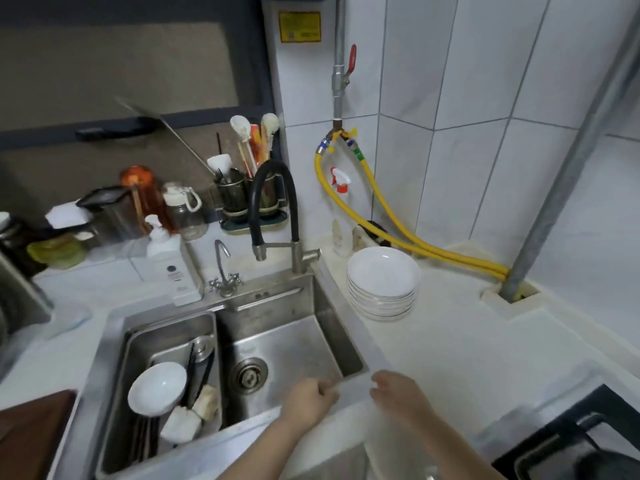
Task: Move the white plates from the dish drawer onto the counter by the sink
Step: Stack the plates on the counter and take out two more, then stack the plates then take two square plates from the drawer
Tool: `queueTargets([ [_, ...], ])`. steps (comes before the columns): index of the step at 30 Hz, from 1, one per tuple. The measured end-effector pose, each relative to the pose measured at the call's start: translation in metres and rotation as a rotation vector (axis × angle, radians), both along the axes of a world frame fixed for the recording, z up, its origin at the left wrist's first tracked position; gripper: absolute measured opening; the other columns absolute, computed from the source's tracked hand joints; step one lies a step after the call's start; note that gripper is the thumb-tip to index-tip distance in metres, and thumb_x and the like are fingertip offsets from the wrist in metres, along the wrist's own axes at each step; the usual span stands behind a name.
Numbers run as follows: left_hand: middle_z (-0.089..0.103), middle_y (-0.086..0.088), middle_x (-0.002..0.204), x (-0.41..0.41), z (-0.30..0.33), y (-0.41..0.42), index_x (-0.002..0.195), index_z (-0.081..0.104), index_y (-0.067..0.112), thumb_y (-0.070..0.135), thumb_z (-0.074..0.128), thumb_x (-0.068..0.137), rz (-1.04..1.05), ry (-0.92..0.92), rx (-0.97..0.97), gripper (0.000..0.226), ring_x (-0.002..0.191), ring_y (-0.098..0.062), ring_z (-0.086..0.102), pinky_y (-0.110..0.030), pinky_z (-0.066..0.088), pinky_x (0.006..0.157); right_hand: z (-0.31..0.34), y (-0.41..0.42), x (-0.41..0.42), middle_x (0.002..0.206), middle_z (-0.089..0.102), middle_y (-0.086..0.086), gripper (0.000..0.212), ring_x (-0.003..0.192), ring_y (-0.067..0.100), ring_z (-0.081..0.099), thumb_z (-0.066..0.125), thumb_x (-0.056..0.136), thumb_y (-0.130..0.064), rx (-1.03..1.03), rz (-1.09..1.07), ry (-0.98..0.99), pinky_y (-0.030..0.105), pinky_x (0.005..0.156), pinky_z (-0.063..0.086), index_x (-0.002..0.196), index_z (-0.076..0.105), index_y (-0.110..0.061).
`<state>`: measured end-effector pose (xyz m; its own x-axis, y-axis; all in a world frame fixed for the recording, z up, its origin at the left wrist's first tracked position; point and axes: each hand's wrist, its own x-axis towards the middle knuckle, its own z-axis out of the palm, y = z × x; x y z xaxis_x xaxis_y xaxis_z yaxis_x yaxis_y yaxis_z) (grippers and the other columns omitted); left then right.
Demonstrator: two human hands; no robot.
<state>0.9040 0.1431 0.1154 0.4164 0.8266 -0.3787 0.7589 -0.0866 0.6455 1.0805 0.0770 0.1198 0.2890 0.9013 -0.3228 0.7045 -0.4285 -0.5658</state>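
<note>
Stack of white round ceramic plates (382, 284) sits on pale tabletop (460, 348) just right of steel sink (287, 344), beyond both hands; left hand (310, 398) & right hand (398, 393) loosely curled, holding nothing; right nearer

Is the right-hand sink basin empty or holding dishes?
Empty: the right basin shows bare steel and its drain; the white bowl sits in the left basin.
</note>
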Motion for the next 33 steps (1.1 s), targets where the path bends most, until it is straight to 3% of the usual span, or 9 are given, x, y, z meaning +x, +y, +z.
queueTargets([
  [4, 0.074, -0.012, 0.092, -0.035, -0.007, -0.057, 0.077, 0.064, 0.025, 0.035, 0.058, 0.087, 0.127, -0.044, -0.036, 0.015, 0.070, -0.019, 0.064, -0.022, 0.044, 0.065, -0.015, -0.040, -0.028, 0.123, 0.063, 0.005, 0.032, 0.115, 0.018, 0.057, 0.051, 0.090, -0.024, 0.036, 0.107, -0.003, 0.022, 0.096, 0.038, 0.119, 0.059, -0.014],
  [7, 0.074, -0.008, 0.097, -0.060, -0.015, -0.091, 0.087, 0.071, 0.017, 0.038, 0.059, 0.086, 0.217, -0.041, -0.081, 0.024, 0.089, -0.024, 0.068, -0.019, 0.040, 0.066, -0.021, -0.061, -0.052, 0.121, 0.062, 0.003, 0.033, 0.113, 0.017, 0.057, 0.050, 0.090, -0.026, 0.028, 0.184, -0.009, 0.023, 0.096, 0.039, 0.121, 0.058, -0.017],
  [10, 0.071, -0.008, 0.088, -0.085, -0.015, -0.119, 0.091, 0.071, 0.009, 0.034, 0.059, 0.089, 0.275, -0.032, -0.072, 0.028, 0.077, -0.013, 0.059, -0.018, 0.036, 0.065, -0.023, -0.072, -0.077, 0.113, 0.067, 0.004, 0.030, 0.107, 0.018, 0.060, 0.050, 0.088, -0.026, 0.051, 0.264, -0.022, 0.025, 0.090, 0.042, 0.114, 0.063, -0.017],
  [14, 0.058, 0.003, 0.063, -0.127, -0.024, -0.148, 0.060, 0.051, 0.023, 0.027, 0.055, 0.092, 0.362, 0.000, -0.130, 0.032, 0.060, -0.009, 0.049, -0.031, 0.043, 0.068, -0.035, -0.081, -0.118, 0.106, 0.071, 0.001, 0.028, 0.099, 0.016, 0.064, 0.050, 0.088, -0.033, 0.031, 0.357, -0.029, 0.027, 0.085, 0.048, 0.106, 0.066, -0.018],
  [18, 0.063, 0.000, 0.075, -0.178, -0.030, -0.174, 0.073, 0.053, 0.023, 0.038, 0.052, 0.091, 0.472, 0.044, -0.166, 0.023, 0.075, -0.014, 0.059, -0.022, 0.041, 0.067, -0.039, -0.087, -0.170, 0.097, 0.072, 0.002, 0.024, 0.094, 0.019, 0.064, 0.048, 0.088, -0.035, -0.013, 0.487, -0.046, 0.026, 0.068, 0.039, 0.090, 0.066, -0.019],
  [20, 0.069, -0.005, 0.083, -0.201, -0.033, -0.185, 0.075, 0.055, 0.025, 0.046, 0.053, 0.087, 0.526, 0.047, -0.178, 0.025, 0.082, -0.022, 0.066, -0.026, 0.047, 0.073, -0.042, -0.088, -0.192, 0.095, 0.071, 0.005, 0.018, 0.092, 0.022, 0.064, 0.049, 0.085, -0.035, -0.018, 0.541, -0.047, 0.026, 0.065, 0.036, 0.080, 0.060, -0.022],
  [26, 0.067, -0.011, 0.081, -0.289, -0.036, -0.232, 0.064, 0.053, 0.023, 0.041, 0.054, 0.088, 0.706, 0.016, -0.156, 0.030, 0.081, -0.023, 0.066, -0.028, 0.046, 0.070, -0.050, -0.107, -0.292, 0.107, 0.070, 0.004, 0.028, 0.101, 0.023, 0.063, 0.051, 0.086, -0.036, -0.076, 0.698, -0.056, 0.028, 0.079, 0.046, 0.101, 0.066, -0.017],
  [29, 0.060, 0.001, 0.076, -0.339, -0.043, -0.258, 0.070, 0.058, 0.021, 0.043, 0.052, 0.089, 0.756, 0.024, -0.144, 0.029, 0.078, -0.015, 0.059, -0.026, 0.041, 0.069, -0.050, -0.125, -0.341, 0.106, 0.069, 0.005, 0.028, 0.100, 0.023, 0.062, 0.051, 0.088, -0.039, -0.129, 0.753, -0.067, 0.028, 0.078, 0.046, 0.099, 0.065, -0.018],
  [33, 0.057, 0.001, 0.068, -0.406, -0.050, -0.292, 0.059, 0.050, 0.019, 0.043, 0.052, 0.089, 0.804, -0.004, -0.160, 0.038, 0.068, -0.013, 0.054, -0.027, 0.040, 0.066, -0.048, -0.152, -0.402, 0.090, 0.067, 0.007, 0.027, 0.089, 0.024, 0.060, 0.046, 0.089, -0.038, -0.177, 0.804, -0.086, 0.030, 0.063, 0.037, 0.071, 0.055, -0.019],
])
